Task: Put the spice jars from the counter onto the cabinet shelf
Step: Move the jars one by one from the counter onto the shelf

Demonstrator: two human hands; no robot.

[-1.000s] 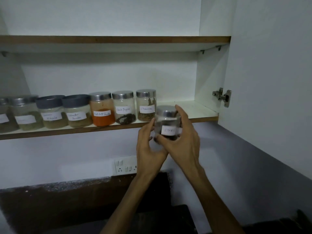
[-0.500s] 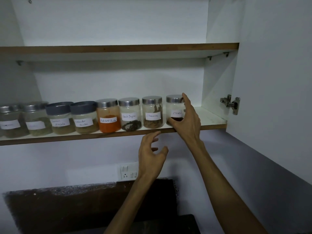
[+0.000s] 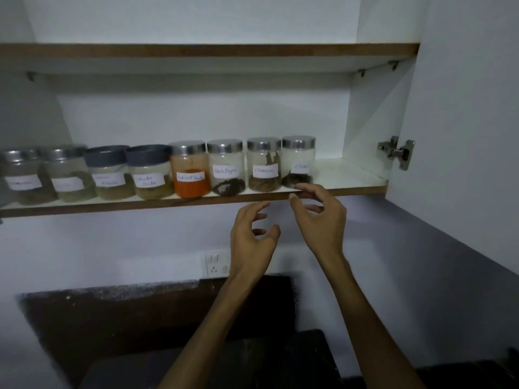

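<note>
Several labelled spice jars stand in a row on the lower cabinet shelf [image 3: 351, 178]. The cloves jar [image 3: 298, 161] with a steel lid is the rightmost one, next to the cinnamon jar [image 3: 264, 164], the black pepper jar [image 3: 226, 167] and the red chilli powder jar [image 3: 189, 169]. My right hand [image 3: 320, 217] hangs just below the shelf's front edge under the cloves jar, fingers apart and empty. My left hand [image 3: 252, 240] is lower and to the left, also open and holding nothing.
An upper shelf [image 3: 207, 50] spans the cabinet above. The open cabinet door [image 3: 463, 108] with its hinge [image 3: 396, 153] stands at the right. A wall socket [image 3: 216, 265] sits below the shelf, above a dark counter [image 3: 140, 318].
The cloves jar went from both hands up onto the shelf's right end. My right hand let go of it and dropped below the shelf edge; the left hand stayed lower, open.
</note>
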